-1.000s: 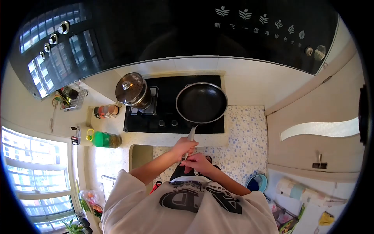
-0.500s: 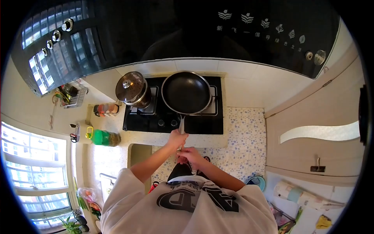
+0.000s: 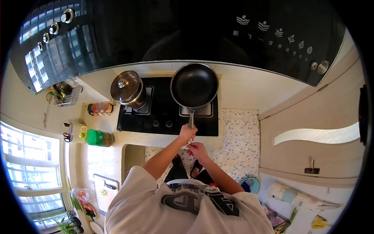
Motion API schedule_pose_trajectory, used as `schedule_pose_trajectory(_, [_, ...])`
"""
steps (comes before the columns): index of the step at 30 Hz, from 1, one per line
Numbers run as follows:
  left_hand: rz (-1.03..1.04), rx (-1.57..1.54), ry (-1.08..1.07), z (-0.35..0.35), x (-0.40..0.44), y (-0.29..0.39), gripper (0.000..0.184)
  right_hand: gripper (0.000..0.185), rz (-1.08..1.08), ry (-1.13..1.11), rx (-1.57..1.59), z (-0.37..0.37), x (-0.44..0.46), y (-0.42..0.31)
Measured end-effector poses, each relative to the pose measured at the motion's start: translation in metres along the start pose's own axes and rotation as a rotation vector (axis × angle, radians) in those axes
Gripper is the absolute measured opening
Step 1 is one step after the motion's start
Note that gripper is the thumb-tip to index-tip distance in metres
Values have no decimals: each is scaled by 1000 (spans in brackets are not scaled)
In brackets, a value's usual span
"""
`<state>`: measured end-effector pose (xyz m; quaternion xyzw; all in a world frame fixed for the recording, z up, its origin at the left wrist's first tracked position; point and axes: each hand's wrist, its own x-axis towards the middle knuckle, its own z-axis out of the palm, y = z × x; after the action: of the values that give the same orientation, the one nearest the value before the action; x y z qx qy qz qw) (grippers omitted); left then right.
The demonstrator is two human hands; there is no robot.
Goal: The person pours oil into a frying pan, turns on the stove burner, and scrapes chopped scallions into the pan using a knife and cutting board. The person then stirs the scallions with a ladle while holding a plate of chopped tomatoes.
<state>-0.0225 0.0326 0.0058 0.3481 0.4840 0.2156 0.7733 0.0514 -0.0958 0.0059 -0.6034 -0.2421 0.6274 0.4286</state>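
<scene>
A dark frying pan (image 3: 194,85) is over the right burner, tilted, with the burner grate (image 3: 200,110) showing below its near rim. Its metal handle (image 3: 191,120) points toward me. My left hand (image 3: 187,133) is closed round that handle. Just below it, my right hand (image 3: 196,151) has its fingers pinched at the handle's end; the exact contact is partly hidden. A lidded pot (image 3: 128,89) with a glass lid stands on the left burner of the black gas stove (image 3: 163,117).
A range hood (image 3: 163,31) hangs low over the stove. On the left counter are a green-topped bottle (image 3: 98,137), spice jars (image 3: 100,109), a knife holder (image 3: 74,133) and a cutting board (image 3: 105,192). The sink (image 3: 133,156) lies near my left arm; a blue bucket (image 3: 250,185) stands on the floor at right.
The frying pan has moved up and to the right relative to the stove, and more of the grate shows beneath it. Both my hands moved along with the handle. The view shifted slightly.
</scene>
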Motion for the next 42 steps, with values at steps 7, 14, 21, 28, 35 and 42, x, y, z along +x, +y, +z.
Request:
schedule_pose_trajectory(7, [-82,-9,-165,10,-15,1,17,27,-7,-31,-112,-12,-19,1])
schedule_pose_trajectory(14, [-201,14,-217,5,-60,16,15,28,2,-181,-153,6,-63,-38])
schedule_pose_trajectory(21, [-225,149,-175,-13,-101,28,12,25,75,-358,-73,30,-83,-47])
schedule_pose_trajectory(28, [-200,139,-74,-28,-128,39,13,25,144,-478,21,50,-86,-50])
schedule_pose_trajectory(35, [-133,332,89,-48,-125,39,14,26,151,-526,5,63,-74,-52])
schedule_pose_trajectory(42, [-29,372,184,-58,-78,15,15,23,196,-398,14,53,-37,-28])
